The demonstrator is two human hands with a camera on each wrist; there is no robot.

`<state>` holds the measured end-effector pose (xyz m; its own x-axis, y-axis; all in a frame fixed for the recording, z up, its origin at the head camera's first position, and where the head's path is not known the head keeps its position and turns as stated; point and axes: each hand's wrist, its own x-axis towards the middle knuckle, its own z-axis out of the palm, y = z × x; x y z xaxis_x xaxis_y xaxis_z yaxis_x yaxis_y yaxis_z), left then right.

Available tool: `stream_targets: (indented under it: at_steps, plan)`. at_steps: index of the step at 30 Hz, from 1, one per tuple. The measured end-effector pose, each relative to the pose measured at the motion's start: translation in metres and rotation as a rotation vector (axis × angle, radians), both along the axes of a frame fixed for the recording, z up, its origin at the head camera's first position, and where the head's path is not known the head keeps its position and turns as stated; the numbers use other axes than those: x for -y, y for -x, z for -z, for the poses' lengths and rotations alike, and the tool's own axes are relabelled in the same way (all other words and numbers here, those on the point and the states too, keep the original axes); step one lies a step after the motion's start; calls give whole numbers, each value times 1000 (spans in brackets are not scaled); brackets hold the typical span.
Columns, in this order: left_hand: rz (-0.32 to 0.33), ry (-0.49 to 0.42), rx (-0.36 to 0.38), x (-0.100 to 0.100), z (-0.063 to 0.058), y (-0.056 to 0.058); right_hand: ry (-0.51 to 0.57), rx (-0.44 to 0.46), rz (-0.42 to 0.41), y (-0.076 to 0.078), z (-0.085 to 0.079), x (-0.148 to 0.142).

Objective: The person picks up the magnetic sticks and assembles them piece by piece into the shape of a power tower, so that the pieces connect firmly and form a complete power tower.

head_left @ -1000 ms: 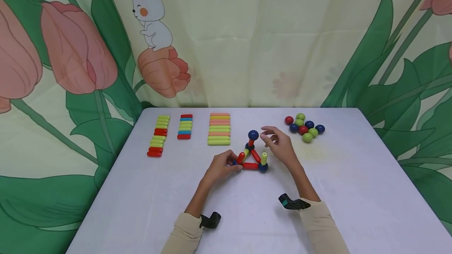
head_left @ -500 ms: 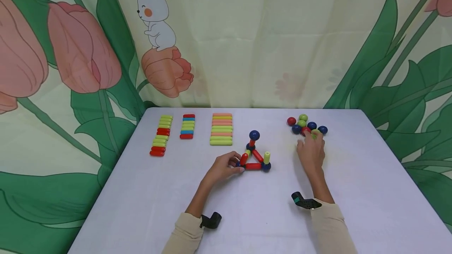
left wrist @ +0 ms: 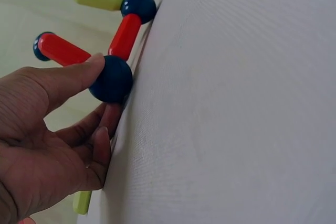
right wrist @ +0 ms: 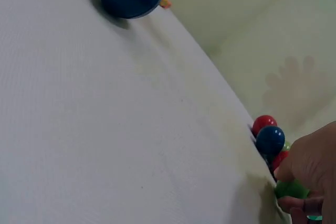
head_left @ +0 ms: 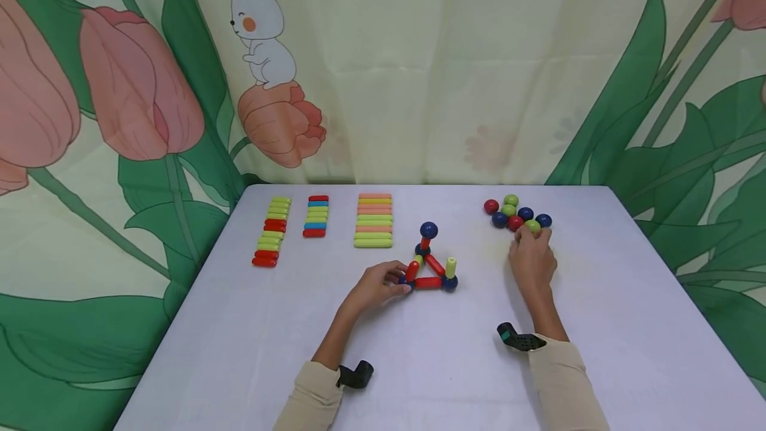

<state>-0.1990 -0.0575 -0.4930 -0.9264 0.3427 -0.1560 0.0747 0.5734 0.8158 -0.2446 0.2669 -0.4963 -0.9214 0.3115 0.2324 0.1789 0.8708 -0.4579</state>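
A triangular frame of red rods (head_left: 427, 283) and blue balls stands on the table, with a green rod (head_left: 451, 267) upright at its right corner. On its far corner a short red rod carries a raised blue ball (head_left: 428, 230). My left hand (head_left: 377, 285) grips the blue ball (left wrist: 111, 80) at the left corner, thumb on top and fingers below. At the ball cluster, my right hand (head_left: 532, 261) pinches a green ball (right wrist: 290, 188), mostly hidden from above by the fingers. Another green ball (head_left: 532, 226) shows just beyond the fingertips.
Red (head_left: 491, 206), blue (head_left: 499, 219) and green balls lie clustered at the back right. Three columns of rods lie back left: short green and red (head_left: 271, 235), red, blue and green (head_left: 316, 216), and longer green and pink (head_left: 374, 221). A printed curtain (head_left: 419, 72) hangs behind the table.
My right hand has gone from beside the raised blue ball to the ball cluster on the right and taken hold of a green ball. My left hand stays on the frame's left corner.
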Motion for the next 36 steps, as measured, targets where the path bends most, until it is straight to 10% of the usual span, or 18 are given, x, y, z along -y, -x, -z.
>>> stream_targets:
  at_steps: [9,17,29,36]
  plan:
    - [0,-16,4,2,0,1,29,64,-16,0,0,-3]
    - [1,-12,-1,1,1,-1,98,178,-282,-9,-4,2]
    - [-1,-15,-17,0,2,1,686,139,-558,-23,-32,36]
    - [-9,-25,-5,-1,3,0,760,112,-722,-32,-38,47]
